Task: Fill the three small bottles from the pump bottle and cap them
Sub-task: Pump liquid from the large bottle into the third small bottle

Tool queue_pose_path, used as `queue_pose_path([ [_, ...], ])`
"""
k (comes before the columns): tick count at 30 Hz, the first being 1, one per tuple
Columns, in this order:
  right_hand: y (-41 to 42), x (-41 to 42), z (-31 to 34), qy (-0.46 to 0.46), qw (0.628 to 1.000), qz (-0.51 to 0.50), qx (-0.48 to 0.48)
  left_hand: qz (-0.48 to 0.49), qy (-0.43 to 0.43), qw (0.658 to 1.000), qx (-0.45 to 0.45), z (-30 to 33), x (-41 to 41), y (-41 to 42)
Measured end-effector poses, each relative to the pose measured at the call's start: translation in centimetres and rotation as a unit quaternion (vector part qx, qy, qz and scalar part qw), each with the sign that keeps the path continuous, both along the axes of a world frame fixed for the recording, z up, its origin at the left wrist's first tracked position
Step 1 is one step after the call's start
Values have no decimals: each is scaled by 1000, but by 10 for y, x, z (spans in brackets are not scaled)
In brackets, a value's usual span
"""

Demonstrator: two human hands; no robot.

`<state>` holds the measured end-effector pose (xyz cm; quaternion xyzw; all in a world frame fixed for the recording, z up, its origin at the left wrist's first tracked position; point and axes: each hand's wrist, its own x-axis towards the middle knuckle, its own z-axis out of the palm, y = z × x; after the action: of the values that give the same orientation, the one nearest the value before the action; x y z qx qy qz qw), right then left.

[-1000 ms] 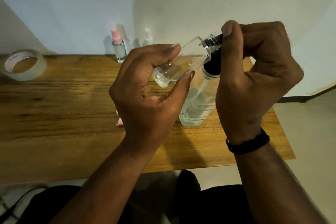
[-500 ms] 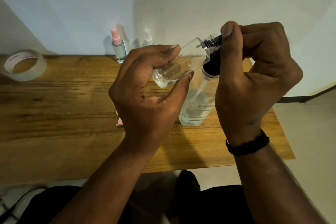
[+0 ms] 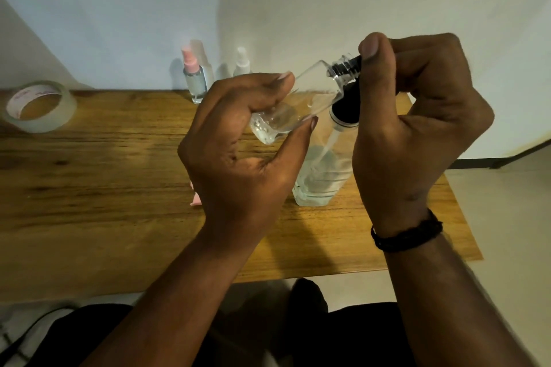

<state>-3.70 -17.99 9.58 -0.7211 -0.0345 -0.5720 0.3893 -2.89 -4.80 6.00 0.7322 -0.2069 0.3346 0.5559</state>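
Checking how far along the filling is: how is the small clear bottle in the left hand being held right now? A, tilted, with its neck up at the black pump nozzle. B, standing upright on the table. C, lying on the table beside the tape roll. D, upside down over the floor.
A: the left hand holds the small clear bottle tilted in the air, its threaded neck meeting the black pump nozzle under the right hand.

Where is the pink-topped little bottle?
The pink-topped bottle stands at the table's far edge by the wall, left of the white-topped bottle and right of the tape roll.
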Motion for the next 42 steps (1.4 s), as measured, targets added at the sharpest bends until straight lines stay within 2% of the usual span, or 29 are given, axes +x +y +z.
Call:
queue_pose_path([
  [6,-4,1,-2,5,1000,-13,16,25,-29,999,5,2,0,-2],
  [13,-5,0,4,12,1000,-17,-11,23,-40,999,7,2,3,-1],
  [42,-3,0,4,18,1000,-20,9,23,-36,999,7,5,0,-1],
])
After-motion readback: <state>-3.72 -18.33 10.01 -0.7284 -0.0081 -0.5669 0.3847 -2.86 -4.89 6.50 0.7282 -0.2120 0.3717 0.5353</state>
